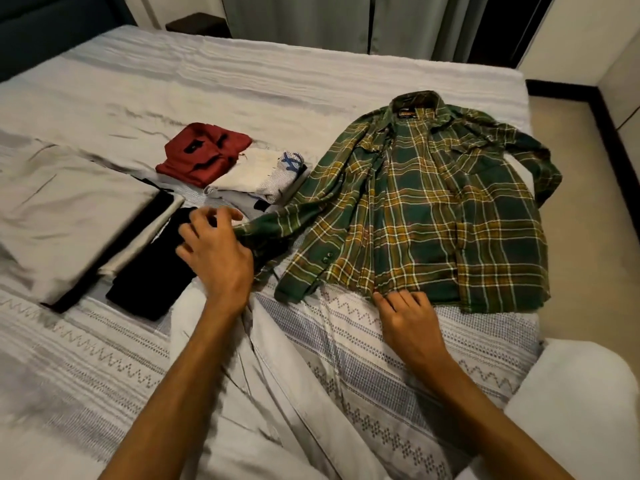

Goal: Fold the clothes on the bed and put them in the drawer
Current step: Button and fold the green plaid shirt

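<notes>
Over on the left, folded beige trousers (69, 216) and a black garment (152, 268) are laid out, with a red shirt (202, 152) and a white folded piece (258, 178) parked behind. The green plaid flannel shirt (426, 209) is spread collar-away, long axis running away from the person. Its left sleeve cuff is pinched by the left hand (213, 252), the nearer one; the hem is held down by the right hand (405, 308), fingers curled. No drawer can be seen.

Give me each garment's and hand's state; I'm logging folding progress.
green plaid shirt: unfolded, spread flat
red garment: folded
white garment: folded
black garment: folded
beige garment: folded
left hand: gripping the shirt's sleeve
right hand: pinching the shirt's hem
</notes>
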The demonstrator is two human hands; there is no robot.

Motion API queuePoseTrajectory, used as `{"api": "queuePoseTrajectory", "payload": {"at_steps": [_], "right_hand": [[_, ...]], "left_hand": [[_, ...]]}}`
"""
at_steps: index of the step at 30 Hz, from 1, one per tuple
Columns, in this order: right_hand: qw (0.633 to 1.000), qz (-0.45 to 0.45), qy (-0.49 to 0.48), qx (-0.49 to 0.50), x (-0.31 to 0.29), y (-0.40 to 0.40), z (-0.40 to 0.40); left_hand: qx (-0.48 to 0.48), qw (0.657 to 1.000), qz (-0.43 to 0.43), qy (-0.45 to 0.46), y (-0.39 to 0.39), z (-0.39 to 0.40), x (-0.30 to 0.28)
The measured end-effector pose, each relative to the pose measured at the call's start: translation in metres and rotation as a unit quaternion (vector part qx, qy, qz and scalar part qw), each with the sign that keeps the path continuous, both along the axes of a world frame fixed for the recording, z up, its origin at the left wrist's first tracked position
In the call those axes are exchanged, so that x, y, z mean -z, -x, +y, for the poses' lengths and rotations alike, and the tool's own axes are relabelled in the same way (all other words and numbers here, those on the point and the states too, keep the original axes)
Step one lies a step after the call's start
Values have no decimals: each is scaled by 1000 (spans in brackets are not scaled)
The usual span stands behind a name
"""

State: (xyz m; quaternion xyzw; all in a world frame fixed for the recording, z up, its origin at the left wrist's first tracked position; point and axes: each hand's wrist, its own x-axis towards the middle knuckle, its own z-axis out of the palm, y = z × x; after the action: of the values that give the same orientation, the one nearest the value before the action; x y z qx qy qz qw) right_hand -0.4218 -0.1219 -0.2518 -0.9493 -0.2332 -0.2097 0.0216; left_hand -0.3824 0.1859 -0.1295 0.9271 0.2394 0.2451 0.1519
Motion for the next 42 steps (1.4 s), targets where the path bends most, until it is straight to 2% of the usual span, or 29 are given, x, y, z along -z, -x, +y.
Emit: {"api": "queuePoseTrajectory", "payload": {"at_steps": [1,3,5,7,9,11,14,16,18,20,21,23,25,28,29,32,33,34,35,36,37,38,39,40,42], "right_hand": [[1000,-3,-6,-1,-1,1,3],[1000,3,-24,8,-1,1,7],[999,10,-41,17,1,0,10],[998,18,-54,25,4,0,11],[997,21,-65,25,7,0,9],[996,26,-75,29,10,0,6],[996,23,-82,31,10,2,9],[996,23,-84,29,8,2,9],[996,14,-82,27,5,3,6],[997,-2,-78,20,1,4,7],[997,-15,-72,11,-1,5,9],[997,-33,-66,-17,-5,10,16],[997,-23,-67,-40,-6,13,26],[997,10,-45,-69,-2,22,45],[996,23,-31,-82,-1,26,49],[993,83,-6,-80,-7,31,52],[990,119,-32,-63,-12,31,52],[980,169,-97,-38,-19,30,53],[954,220,-201,-9,-26,28,57],[906,263,-331,17,-34,25,60],[831,300,-467,40,-42,21,64],[739,341,-579,60,-52,15,71],[643,398,-650,76,-64,8,77],[556,467,-682,86,-74,1,85],[423,585,-686,93,-90,-12,98]], "left_hand": [[12,999,18,-42,-1,0,-2],[147,986,33,-71,2,-11,2],[269,958,100,-9,6,-26,17],[256,936,238,44,5,-38,36],[184,917,352,33,-2,-41,46],[148,911,381,51,-12,-42,48],[160,898,406,58,-20,-43,51],[181,899,395,56,-19,-42,54],[190,920,329,95,-17,-35,53],[183,934,199,234,-14,-28,43],[171,921,117,330,-11,-26,36],[154,861,-15,484,-3,-22,19],[182,816,-85,543,3,-18,6],[267,793,-96,539,10,-10,-5],[288,798,-77,524,13,-9,-6],[330,845,15,420,30,-10,4],[340,855,28,392,36,-10,10],[347,857,30,381,41,-9,14],[353,853,27,383,44,-7,16],[357,845,24,398,46,-7,16],[355,834,25,422,46,-8,16],[352,823,26,445,47,-9,15],[352,816,26,458,48,-11,13],[353,813,26,461,49,-12,13],[359,812,22,459,50,-12,12]]}}
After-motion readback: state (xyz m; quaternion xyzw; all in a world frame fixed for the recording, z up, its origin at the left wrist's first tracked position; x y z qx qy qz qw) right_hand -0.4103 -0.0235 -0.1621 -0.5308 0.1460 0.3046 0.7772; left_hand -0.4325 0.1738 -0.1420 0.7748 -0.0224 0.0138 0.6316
